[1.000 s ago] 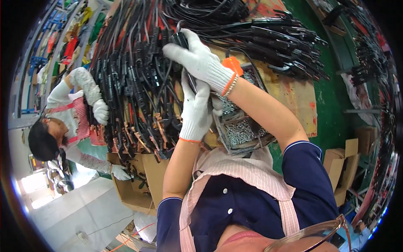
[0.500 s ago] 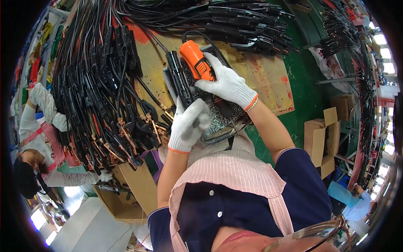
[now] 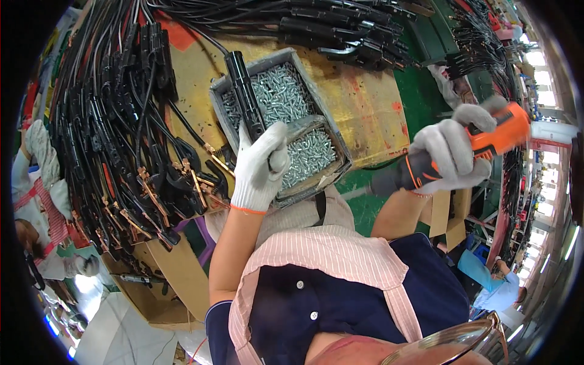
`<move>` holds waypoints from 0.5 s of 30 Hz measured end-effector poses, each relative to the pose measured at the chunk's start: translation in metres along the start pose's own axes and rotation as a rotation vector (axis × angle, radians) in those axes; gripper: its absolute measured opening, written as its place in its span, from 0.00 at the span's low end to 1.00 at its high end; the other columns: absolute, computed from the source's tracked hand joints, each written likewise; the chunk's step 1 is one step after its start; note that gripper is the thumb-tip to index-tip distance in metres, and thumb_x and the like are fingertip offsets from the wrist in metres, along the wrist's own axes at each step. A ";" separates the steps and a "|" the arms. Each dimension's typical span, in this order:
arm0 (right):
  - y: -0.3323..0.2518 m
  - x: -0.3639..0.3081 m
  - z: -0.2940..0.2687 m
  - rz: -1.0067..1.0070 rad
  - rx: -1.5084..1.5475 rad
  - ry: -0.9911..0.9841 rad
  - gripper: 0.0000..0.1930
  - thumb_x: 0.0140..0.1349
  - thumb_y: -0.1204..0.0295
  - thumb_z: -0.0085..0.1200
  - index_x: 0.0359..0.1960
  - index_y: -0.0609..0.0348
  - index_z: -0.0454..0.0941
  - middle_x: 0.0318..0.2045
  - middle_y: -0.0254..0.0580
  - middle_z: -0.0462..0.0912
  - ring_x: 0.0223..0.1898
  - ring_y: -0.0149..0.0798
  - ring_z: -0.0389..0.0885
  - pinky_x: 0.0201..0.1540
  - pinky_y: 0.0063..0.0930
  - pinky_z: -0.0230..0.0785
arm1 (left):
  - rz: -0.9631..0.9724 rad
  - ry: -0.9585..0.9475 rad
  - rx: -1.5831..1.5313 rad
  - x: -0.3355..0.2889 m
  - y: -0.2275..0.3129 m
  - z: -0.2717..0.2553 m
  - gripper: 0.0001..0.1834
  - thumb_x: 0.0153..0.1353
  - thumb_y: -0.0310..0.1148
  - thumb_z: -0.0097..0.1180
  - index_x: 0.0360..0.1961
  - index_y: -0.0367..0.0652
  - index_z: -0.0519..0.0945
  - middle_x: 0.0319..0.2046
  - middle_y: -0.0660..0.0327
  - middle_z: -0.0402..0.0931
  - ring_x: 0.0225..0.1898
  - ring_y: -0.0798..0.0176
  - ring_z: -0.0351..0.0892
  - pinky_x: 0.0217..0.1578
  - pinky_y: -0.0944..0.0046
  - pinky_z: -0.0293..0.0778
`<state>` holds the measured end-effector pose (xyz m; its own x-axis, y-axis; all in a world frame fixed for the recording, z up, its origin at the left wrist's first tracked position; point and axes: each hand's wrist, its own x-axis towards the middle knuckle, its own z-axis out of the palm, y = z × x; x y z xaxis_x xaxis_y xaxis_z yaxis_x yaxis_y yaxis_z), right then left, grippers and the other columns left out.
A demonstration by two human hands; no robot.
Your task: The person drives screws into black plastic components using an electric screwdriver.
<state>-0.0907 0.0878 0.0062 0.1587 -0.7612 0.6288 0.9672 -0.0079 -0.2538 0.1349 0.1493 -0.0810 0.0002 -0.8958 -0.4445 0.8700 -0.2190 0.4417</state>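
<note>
My left hand, in a white knit glove, is closed round the lower end of a black tubular handle with a cable running from its top. This handle lies tilted over a grey tray full of small silver screws. A smaller box of screws sits at the tray's near end. Off to the right, clear of the tray, my gloved right hand wraps round an orange and black electric screwdriver. Its dark nose points left, and the tool is slightly blurred.
Black cables with handles and copper ends heap on the left of the yellow worktable. More black handles lie at the back. Cardboard boxes stand below left and at right. Another person's gloved arm works at far left.
My right hand has swung the screwdriver from beside the black handle out to the right, uncovering the screw tray. My left hand still grips the handle. The whole view has shifted slightly.
</note>
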 end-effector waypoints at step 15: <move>0.040 -0.023 -0.002 -0.252 -0.902 0.306 0.44 0.50 0.90 0.48 0.67 0.36 0.48 0.55 0.40 0.65 0.26 0.34 0.77 0.24 0.32 0.74 | 0.046 0.093 0.153 0.002 -0.007 0.003 0.23 0.62 0.21 0.54 0.56 0.46 0.61 0.17 0.66 0.64 0.12 0.74 0.57 0.11 0.72 0.52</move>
<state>-0.0557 0.1039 -0.0203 -0.2126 -0.8034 0.5563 0.4315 -0.5880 -0.6842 0.1274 0.1479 -0.0826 0.0903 -0.8683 -0.4878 0.7831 -0.2407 0.5734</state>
